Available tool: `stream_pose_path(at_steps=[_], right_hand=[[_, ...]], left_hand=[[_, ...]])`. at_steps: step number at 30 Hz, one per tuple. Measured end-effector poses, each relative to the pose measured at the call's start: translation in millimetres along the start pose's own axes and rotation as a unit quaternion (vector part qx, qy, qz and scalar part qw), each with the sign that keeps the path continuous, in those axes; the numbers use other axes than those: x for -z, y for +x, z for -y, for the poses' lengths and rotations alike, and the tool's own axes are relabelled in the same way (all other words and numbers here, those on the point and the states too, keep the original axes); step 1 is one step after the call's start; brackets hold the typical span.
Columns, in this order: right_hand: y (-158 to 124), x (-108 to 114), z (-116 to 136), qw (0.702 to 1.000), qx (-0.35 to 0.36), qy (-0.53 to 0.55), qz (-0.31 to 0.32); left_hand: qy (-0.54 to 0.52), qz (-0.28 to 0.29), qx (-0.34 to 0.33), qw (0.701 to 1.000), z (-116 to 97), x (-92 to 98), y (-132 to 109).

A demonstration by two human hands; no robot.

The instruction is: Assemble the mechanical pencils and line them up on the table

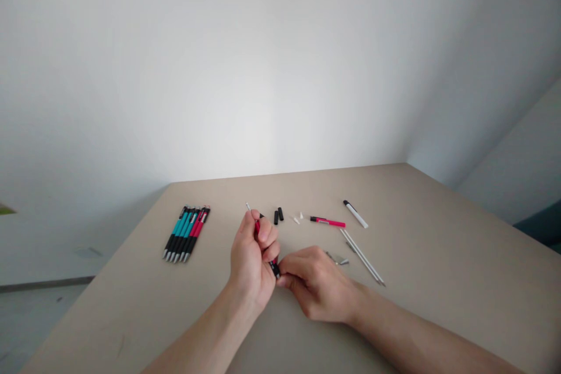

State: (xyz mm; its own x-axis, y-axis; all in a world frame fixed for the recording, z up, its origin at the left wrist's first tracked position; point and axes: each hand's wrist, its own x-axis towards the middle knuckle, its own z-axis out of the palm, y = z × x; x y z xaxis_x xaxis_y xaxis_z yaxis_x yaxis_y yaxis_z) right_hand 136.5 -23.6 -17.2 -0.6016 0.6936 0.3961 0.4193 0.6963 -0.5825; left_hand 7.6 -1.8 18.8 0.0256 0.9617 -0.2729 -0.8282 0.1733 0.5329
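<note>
Beige and smooth, the tabletop spreads before you beneath a white wall. At its left lies a side-by-side row of slim turquoise-and-black and red-and-black pens, their silver conical tips pointing toward you. Next comes your left hand, raised near the middle of the table, its fingers curled firmly around a slender red-and-black pen, which slants down to the right through the fist. A thin white rod projects above the thumb; you cannot tell whether it belongs to that pen. Just beyond the fist lie two short black cylinders, followed by small white pieces. Your right hand reaches in from the right, thumb and fingertips pinched on the held pen's black lower end; any small part beneath them is hidden. Behind this hand rests a red barrel with a black clip end, and beside its knuckles lie small silver-grey metal pieces, one of them flared. Farther right, a white barrel with a black clip lies toward the back, while two long, thin white rods lie side by side nearer you, slanting toward the right.
</note>
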Motion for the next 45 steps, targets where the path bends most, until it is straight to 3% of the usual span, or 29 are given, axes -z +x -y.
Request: stream_pose_path(at_steps=[4,9,15,26,39,45], right_hand=[[1.3,-0.4,4.3,1.000,-0.028,0.010,-0.003],[5.2,8.0,12.0,0.996,-0.084,0.042,-0.003],[5.8,10.8,9.8,0.994,-0.083,0.000,-0.069],[3.5,6.5,-0.8,0.997,-0.067,-0.007,-0.028],[1.6,-1.8,4.2,0.996,-0.052,-0.067,-0.014],[4.8,3.2,9.3,0.998,-0.058,-0.038,-0.008]], left_hand=[[-0.016,0.015,0.001,1.000,-1.3,2.7,2.2],[-0.026,0.035,-0.054,0.998,-3.0,4.1,7.7],[-0.011,0.050,-0.090,0.995,-0.7,6.3,11.9],[-0.011,0.050,-0.049,0.998,1.5,10.4,11.3],[0.017,0.023,-0.030,0.999,1.3,6.6,9.0],[-0.011,0.030,-0.015,0.999,-4.2,9.3,8.4]])
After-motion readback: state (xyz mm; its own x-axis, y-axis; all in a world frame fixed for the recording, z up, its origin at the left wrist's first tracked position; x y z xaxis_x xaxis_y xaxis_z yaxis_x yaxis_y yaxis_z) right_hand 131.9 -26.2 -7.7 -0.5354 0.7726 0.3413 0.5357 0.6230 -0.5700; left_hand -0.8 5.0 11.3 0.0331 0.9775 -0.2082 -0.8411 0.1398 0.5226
